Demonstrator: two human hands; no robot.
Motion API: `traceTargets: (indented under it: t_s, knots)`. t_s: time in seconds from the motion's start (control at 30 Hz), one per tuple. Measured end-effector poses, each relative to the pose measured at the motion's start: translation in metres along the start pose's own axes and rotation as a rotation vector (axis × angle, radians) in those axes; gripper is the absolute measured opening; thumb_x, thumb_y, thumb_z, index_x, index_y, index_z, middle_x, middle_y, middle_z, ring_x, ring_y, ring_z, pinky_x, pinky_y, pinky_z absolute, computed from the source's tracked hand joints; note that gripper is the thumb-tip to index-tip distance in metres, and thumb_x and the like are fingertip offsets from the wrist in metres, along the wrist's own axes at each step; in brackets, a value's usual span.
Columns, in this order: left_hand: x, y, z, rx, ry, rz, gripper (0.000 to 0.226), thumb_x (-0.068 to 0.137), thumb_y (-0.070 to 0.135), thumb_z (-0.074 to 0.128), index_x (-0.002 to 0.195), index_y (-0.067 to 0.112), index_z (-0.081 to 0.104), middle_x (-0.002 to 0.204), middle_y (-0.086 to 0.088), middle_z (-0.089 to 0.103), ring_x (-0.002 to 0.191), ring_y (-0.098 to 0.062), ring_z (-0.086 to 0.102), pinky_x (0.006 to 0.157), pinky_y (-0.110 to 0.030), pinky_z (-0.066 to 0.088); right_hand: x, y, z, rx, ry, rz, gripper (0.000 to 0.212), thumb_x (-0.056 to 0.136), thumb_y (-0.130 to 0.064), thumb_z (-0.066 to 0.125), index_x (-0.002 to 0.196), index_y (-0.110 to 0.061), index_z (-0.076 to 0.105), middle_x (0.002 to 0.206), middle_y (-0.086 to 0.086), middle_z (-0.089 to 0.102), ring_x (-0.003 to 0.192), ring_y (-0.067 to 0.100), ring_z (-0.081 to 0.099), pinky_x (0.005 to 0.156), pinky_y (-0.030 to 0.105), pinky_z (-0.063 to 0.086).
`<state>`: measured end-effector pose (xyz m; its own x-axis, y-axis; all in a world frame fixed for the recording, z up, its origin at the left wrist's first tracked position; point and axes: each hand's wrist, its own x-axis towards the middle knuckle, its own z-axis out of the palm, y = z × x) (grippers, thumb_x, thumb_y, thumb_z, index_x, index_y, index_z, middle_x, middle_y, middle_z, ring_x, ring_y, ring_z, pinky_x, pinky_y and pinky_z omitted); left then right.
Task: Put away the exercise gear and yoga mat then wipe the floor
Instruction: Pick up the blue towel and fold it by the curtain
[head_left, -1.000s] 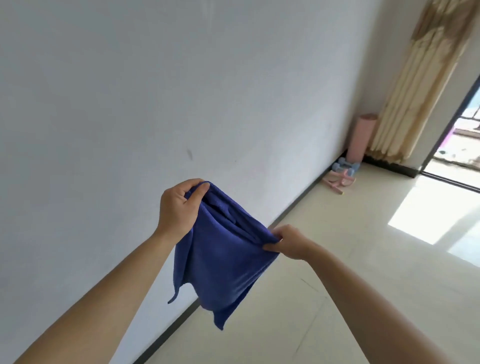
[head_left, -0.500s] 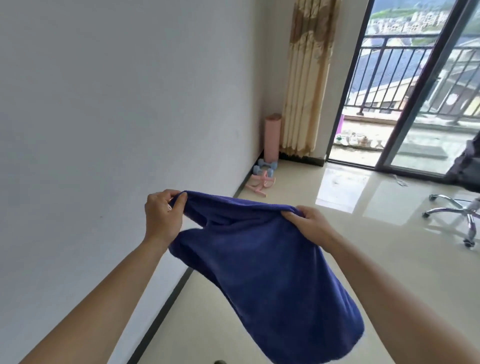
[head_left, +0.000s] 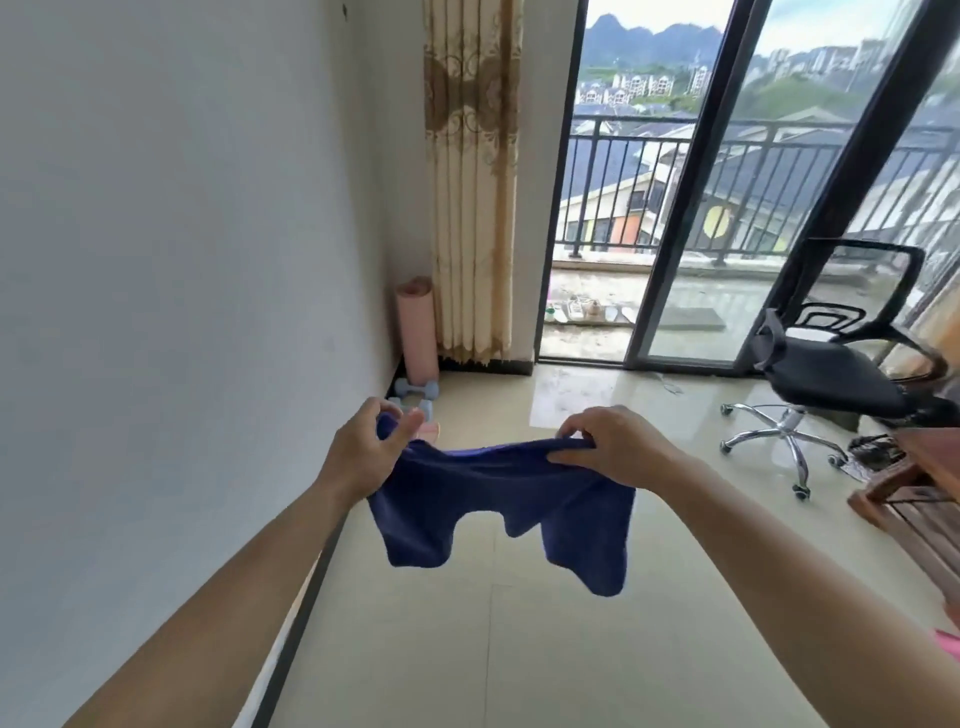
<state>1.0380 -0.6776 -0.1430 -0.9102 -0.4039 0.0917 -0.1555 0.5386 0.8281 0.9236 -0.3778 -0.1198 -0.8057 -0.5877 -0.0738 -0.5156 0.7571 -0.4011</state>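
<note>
While I stand over the glossy beige tiled floor (head_left: 467, 649), my left hand (head_left: 363, 452) and right hand (head_left: 613, 447) each pinch the top edge of a dark blue fleecy cloth (head_left: 498, 499), which hangs between them in mid-air. A rolled pink yoga mat (head_left: 417, 332) stands upright in the floor's far corner, with pale blue dumbbells (head_left: 415, 389) just beside it.

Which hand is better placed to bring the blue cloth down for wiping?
Probably the right hand: it holds the blue cloth over the floor; the left hand is beside the wall.
</note>
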Motion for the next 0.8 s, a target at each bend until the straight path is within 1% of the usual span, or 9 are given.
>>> traceTargets:
  t_s: [0.03,0.1,0.23,0.33,0.4,0.5,0.63,0.73,0.8]
  knots:
    - [0.027,0.008,0.007,0.059,-0.006,0.066,0.025,0.093,0.049,0.06,0.09,0.023,0.058,0.084,0.009,0.064,0.079,-0.008,0.06,0.069,-0.024,0.047,0.016,0.024,-0.006,-0.065,-0.02,0.031,0.026,0.086,-0.061,0.066,0.093,-0.037,0.071,0.083,-0.014,0.06,0.077,0.003,0.055,0.07,0.028,0.048]
    - [0.082,0.017,0.028,0.136,0.033,0.163,0.023,0.094,0.04,0.061,0.08,0.023,0.058,0.071,0.009,0.062,0.069,-0.008,0.058,0.063,-0.024,0.043,0.051,0.069,-0.012,-0.048,-0.013,0.097,0.032,0.082,-0.064,0.068,0.083,-0.033,0.07,0.082,-0.01,0.061,0.077,0.008,0.057,0.072,0.033,0.052]
    - [0.198,0.036,0.088,0.135,0.192,0.189,0.027,0.097,0.032,0.059,0.078,0.014,0.053,0.064,0.003,0.056,0.065,-0.02,0.053,0.062,-0.028,0.04,0.142,0.153,-0.014,0.019,-0.018,0.15,0.037,0.088,-0.053,0.069,0.07,-0.021,0.063,0.075,-0.002,0.062,0.072,0.018,0.058,0.066,0.032,0.048]
    - [0.286,0.052,0.11,0.092,0.334,0.117,0.029,0.098,0.03,0.057,0.078,0.01,0.052,0.063,0.001,0.05,0.064,-0.021,0.048,0.057,-0.021,0.035,0.215,0.221,-0.018,0.15,-0.078,0.215,0.017,0.09,-0.042,0.07,0.084,-0.027,0.068,0.085,-0.004,0.066,0.081,0.016,0.061,0.067,0.027,0.048]
    - [0.339,0.06,0.116,0.096,0.392,0.075,0.029,0.098,0.03,0.056,0.079,0.009,0.053,0.065,0.001,0.051,0.067,-0.023,0.049,0.062,-0.026,0.034,0.265,0.261,-0.025,0.282,-0.102,0.251,0.015,0.093,-0.04,0.068,0.093,-0.025,0.069,0.091,-0.004,0.068,0.086,0.017,0.063,0.07,0.026,0.049]
    - [0.404,0.071,0.123,0.143,0.412,0.082,0.028,0.098,0.031,0.057,0.08,0.009,0.054,0.065,0.003,0.053,0.065,-0.021,0.05,0.064,-0.029,0.035,0.344,0.287,-0.046,0.436,-0.063,0.263,0.017,0.099,-0.036,0.059,0.097,-0.02,0.063,0.093,-0.003,0.067,0.086,0.017,0.061,0.07,0.027,0.046]
    - [0.471,0.059,0.131,0.177,0.265,0.025,0.034,0.097,0.04,0.056,0.072,0.017,0.056,0.062,0.003,0.057,0.065,-0.016,0.055,0.06,-0.029,0.042,0.453,0.278,-0.09,0.471,0.081,0.153,0.016,0.101,-0.034,0.054,0.088,-0.027,0.059,0.082,-0.006,0.062,0.077,0.017,0.056,0.066,0.028,0.041]
    - [0.528,0.037,0.139,0.204,0.097,-0.067,0.039,0.096,0.043,0.056,0.061,0.025,0.057,0.056,0.007,0.058,0.063,-0.017,0.057,0.063,-0.034,0.046,0.534,0.259,-0.124,0.512,0.159,0.01,0.014,0.101,-0.029,0.055,0.095,-0.032,0.067,0.087,-0.013,0.067,0.081,0.004,0.06,0.068,0.019,0.042]
    - [0.57,0.017,0.148,0.229,0.0,-0.105,0.036,0.097,0.04,0.056,0.061,0.034,0.059,0.055,0.013,0.059,0.063,-0.013,0.057,0.064,-0.032,0.046,0.59,0.243,-0.144,0.505,0.219,-0.082,0.014,0.1,-0.032,0.056,0.099,-0.035,0.07,0.089,-0.016,0.069,0.084,-0.001,0.061,0.072,0.018,0.045]
